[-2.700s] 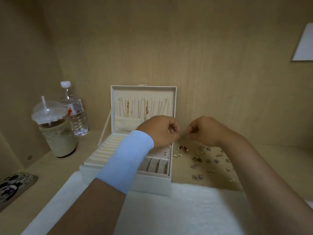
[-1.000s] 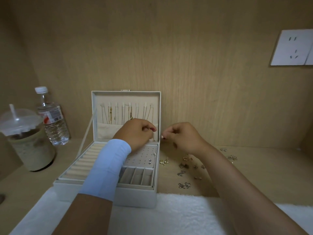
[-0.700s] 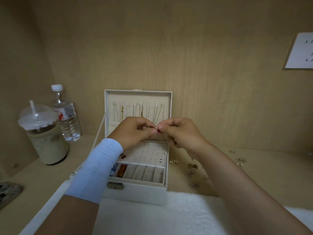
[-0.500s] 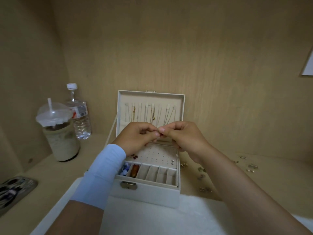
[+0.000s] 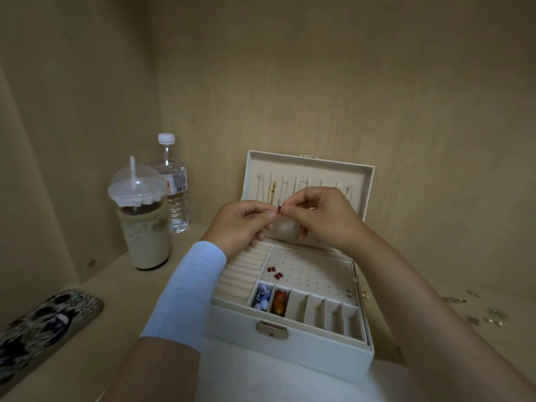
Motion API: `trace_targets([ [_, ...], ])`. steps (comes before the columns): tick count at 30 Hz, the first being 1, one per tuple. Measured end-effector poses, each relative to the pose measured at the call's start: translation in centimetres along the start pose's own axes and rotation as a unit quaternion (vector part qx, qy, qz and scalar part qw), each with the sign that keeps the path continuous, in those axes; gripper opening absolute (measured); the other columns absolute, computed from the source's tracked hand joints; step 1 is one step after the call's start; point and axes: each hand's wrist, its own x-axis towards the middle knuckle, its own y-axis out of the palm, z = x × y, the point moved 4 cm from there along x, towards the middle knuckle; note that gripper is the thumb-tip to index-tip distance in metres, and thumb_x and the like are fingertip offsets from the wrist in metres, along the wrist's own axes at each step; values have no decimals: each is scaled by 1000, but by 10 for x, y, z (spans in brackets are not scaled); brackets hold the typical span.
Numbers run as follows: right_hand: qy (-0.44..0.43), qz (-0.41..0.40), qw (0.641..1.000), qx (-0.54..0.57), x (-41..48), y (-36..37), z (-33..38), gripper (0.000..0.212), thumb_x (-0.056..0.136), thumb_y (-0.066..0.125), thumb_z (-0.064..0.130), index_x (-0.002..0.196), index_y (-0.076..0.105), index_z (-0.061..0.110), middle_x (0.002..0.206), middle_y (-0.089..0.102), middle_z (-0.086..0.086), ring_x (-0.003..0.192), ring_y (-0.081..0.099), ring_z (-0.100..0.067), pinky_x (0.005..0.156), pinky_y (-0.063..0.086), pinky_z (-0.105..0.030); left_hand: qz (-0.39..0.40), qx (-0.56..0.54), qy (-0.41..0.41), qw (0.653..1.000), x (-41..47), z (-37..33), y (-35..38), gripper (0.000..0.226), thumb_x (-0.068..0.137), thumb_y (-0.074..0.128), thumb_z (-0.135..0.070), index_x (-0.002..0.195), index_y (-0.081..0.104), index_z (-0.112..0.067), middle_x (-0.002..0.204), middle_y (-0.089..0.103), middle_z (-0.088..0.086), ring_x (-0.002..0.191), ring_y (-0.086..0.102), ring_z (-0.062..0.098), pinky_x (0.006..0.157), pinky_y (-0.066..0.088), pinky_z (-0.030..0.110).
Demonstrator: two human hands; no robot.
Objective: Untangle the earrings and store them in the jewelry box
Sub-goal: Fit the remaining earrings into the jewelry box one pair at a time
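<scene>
I see left hand and right hand, apart a second ago, now fingertip to fingertip. Both pinch tiny red earring above open jewelry box. My read: untangling it, storing next. Loose earrings wait on worktop.

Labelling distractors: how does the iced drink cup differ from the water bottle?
The iced drink cup is wider and stands nearer; the water bottle is slimmer, behind it and partly hidden by it. The cup has a domed clear lid with a straw; the bottle has a white screw cap. The cup holds a milky brown drink; the bottle's contents look clear. Both stand upright on the shelf, left of the jewelry box.
</scene>
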Motion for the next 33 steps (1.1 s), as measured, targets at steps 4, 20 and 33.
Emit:
trace_targets([
  [4, -32, -10, 998, -52, 6, 8, -4, 5, 84, 80, 24, 84, 79, 19, 71, 75, 6, 56, 64, 1, 58, 49, -18, -3, 9, -1, 1000, 4, 9, -3, 7, 91, 69, -17, 93, 75, -19, 68, 69, -3, 57, 56, 10, 52, 48, 21],
  [20, -15, 106, 963, -249, 2, 16, -28, 13, 77, 85, 23, 88, 82, 29, 83, 76, 18, 82, 67, 6, 89, 55, -23, 12, 23, -66, 997, 7, 15, 1, 23, 101, 49, -16, 102, 72, -16, 84, 65, 0, 56, 55, 10, 51, 45, 21],
  [33, -71, 153, 922, -349, 0, 26, -27, 12, 88, 74, 31, 98, 80, 32, 92, 75, 20, 86, 66, 0, 87, 56, -33, -3, 38, -49, 998, 5, 14, 3, 23, 99, 50, -10, 96, 69, -23, 89, 71, 0, 59, 60, 10, 49, 44, 18],
])
